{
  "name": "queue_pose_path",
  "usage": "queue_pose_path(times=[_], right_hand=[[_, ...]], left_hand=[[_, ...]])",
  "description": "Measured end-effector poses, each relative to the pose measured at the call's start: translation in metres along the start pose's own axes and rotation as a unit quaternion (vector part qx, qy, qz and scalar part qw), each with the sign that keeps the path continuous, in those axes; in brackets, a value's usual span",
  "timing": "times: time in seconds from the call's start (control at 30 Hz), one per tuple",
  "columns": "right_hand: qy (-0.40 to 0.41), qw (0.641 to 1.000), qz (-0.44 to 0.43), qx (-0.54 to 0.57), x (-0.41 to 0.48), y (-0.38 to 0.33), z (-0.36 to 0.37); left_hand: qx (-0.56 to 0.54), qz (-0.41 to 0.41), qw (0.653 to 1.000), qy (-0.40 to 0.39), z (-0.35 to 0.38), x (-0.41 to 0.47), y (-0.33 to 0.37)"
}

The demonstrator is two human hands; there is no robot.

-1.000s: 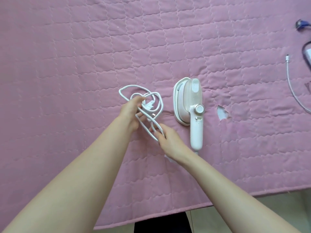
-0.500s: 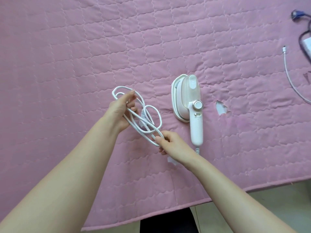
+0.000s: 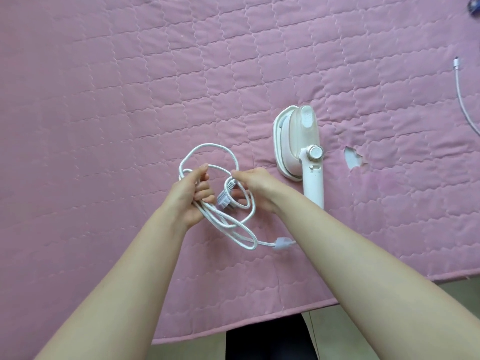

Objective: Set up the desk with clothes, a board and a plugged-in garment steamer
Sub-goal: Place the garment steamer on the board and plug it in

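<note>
Grips several loops of the white cord (image 3: 220, 219) in the left hand (image 3: 191, 197), fingers curled round them, just left of the garment steamer (image 3: 298, 146). Pinches a small loop by the plug (image 3: 224, 201) with the right hand (image 3: 257, 187), thumb against fingertips, nearer the steamer's handle. Leaves the steamer flat on the pink quilted cover (image 3: 130, 100), with a tear (image 3: 352, 159) just right of it.
</note>
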State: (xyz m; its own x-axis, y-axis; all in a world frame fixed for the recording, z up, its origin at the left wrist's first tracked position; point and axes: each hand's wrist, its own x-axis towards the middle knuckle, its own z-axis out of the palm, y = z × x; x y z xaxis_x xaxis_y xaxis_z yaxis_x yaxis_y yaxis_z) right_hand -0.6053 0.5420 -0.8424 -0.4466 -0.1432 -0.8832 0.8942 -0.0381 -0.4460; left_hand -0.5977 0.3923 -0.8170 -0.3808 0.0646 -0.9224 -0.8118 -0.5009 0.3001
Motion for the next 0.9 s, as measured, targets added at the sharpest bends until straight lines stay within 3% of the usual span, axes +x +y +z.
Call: queue_pose_path(times=[0.13,0.27,0.33,0.43,0.6,0.9], right_hand=[[0.02,0.991,-0.089,-0.095,-0.009,0.002,-0.005],[0.124,0.933,-0.197,-0.274,-0.032,-0.007,-0.019],[0.163,0.904,-0.26,-0.299,-0.046,-0.012,-0.019],[0.157,0.882,-0.312,-0.316,-0.06,-0.012,-0.015],[0.099,0.867,-0.331,-0.359,-0.07,0.005,-0.016],[0.11,0.893,-0.268,-0.345,-0.074,0.021,-0.022]], left_hand=[[0.019,0.006,0.999,0.032,-0.009,-0.002,-0.004],[0.024,0.036,0.998,0.039,-0.006,-0.009,-0.003],[0.04,0.06,0.997,0.025,0.004,-0.015,-0.003],[0.03,0.092,0.995,0.023,0.022,-0.021,-0.004],[-0.036,0.096,0.995,-0.02,0.038,-0.027,-0.004],[0.052,0.11,0.992,-0.046,0.055,-0.031,-0.018]])
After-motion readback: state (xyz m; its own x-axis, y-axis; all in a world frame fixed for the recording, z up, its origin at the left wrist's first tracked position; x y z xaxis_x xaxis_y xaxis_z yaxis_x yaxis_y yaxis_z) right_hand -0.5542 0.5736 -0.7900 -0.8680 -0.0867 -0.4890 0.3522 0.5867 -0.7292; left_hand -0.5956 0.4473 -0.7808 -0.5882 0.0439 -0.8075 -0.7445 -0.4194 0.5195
